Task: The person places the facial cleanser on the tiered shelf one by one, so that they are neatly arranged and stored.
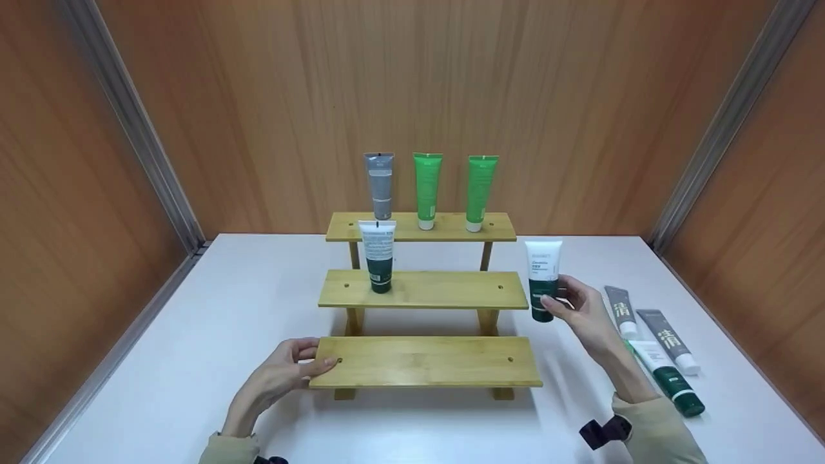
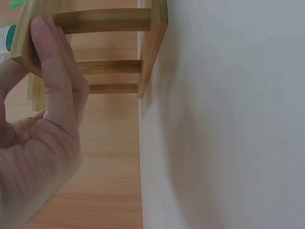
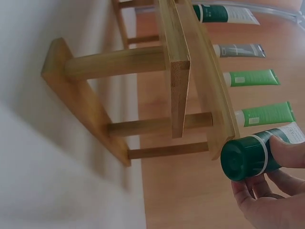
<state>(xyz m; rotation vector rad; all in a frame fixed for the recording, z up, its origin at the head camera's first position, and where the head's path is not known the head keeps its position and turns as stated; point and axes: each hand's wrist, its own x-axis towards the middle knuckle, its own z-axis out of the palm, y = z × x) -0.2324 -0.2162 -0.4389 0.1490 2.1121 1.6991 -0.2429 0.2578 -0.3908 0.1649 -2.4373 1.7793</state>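
Observation:
A three-tier wooden display stand [image 1: 425, 361] stands on the white table. My left hand [image 1: 283, 370] pinches the left end of its lowest board, thumb on top and fingers [image 2: 55, 71] against the underside. In my right hand [image 1: 583, 316] is a white and dark green squeeze tube [image 1: 543, 264], held upright with its green cap [image 3: 238, 160] downward, just off the right end of the middle board. A matching tube [image 1: 378, 251] stands cap-down on the middle board's left part. On the top board stand a grey tube [image 1: 381, 183] and two green tubes [image 1: 427, 187].
At the right of the table lie two grey tubes [image 1: 668, 338] and another white and green tube [image 1: 670, 380]. A sliver of bright green shows beneath them. Wood-grain panels [image 1: 309, 109] with metal corner posts [image 1: 138, 135] enclose the table at the back and sides.

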